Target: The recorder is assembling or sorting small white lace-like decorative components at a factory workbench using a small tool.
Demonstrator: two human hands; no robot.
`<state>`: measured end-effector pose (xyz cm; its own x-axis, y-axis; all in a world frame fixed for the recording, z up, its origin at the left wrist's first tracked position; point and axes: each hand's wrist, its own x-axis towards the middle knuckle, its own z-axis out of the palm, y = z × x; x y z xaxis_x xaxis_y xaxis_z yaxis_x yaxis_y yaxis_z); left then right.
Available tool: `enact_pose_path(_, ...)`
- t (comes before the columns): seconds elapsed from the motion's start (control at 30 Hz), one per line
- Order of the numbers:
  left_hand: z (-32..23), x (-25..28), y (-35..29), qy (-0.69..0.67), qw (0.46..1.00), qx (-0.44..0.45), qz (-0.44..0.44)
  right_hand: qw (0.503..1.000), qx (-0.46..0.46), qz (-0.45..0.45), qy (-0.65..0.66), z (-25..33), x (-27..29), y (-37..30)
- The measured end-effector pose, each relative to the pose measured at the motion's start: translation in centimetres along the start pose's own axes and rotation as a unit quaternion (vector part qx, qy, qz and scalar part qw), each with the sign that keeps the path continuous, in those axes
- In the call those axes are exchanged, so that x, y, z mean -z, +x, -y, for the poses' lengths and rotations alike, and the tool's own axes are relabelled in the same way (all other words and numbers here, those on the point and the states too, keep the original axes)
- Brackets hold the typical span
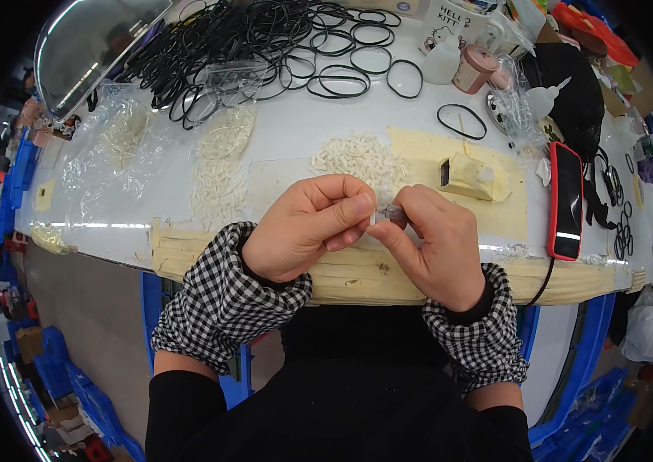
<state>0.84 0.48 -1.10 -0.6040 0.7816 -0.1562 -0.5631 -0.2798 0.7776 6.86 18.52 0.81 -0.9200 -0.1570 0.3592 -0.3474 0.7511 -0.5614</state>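
Note:
Over the near edge of the table, my left hand (307,225) pinches a small white plastic piece (373,219) between thumb and fingertips. My right hand (443,245) is closed close beside it, its thumb tip almost meeting the left fingers. A small greyish, shiny item (394,212) shows between the right thumb and forefinger; its kind is too small to make out. Just beyond the hands lies a heap of small white plastic pieces (357,156). More such pieces (220,181) spill from a clear plastic bag (228,132) to the left.
Black rubber rings (339,81) and a tangled black heap (211,46) cover the far side. A tape-wrapped block (466,176) sits on yellow tape at right, near a red-cased phone (566,202) with a cable. A squeeze bottle (442,60) and pink tub (475,69) stand behind.

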Motion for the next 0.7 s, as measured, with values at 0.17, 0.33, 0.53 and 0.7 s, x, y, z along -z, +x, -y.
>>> enact_pose_path(0.17, 0.1, 0.0, 0.1, -0.002, 1.000, -0.001, -0.004, 0.999, -0.008, 0.032, -0.021, 0.1, 0.3, -0.1)
enact_pose_path(0.33, 0.2, 0.4, 0.0, -0.029, 1.000, -0.007, -0.009, 1.000, -0.003, 0.005, 0.005, -0.1, 0.5, 0.0)
enact_pose_path(0.53, 0.3, 0.9, 0.3, -0.098, 0.979, -0.067, -0.166, 0.999, -0.052, -0.012, -0.005, -0.4, -0.2, -0.1)
enact_pose_path(0.7, 0.4, 1.2, 0.4, -0.142, 0.966, -0.094, -0.193, 0.996, -0.028, 0.051, -0.061, -0.2, -0.6, -0.2)
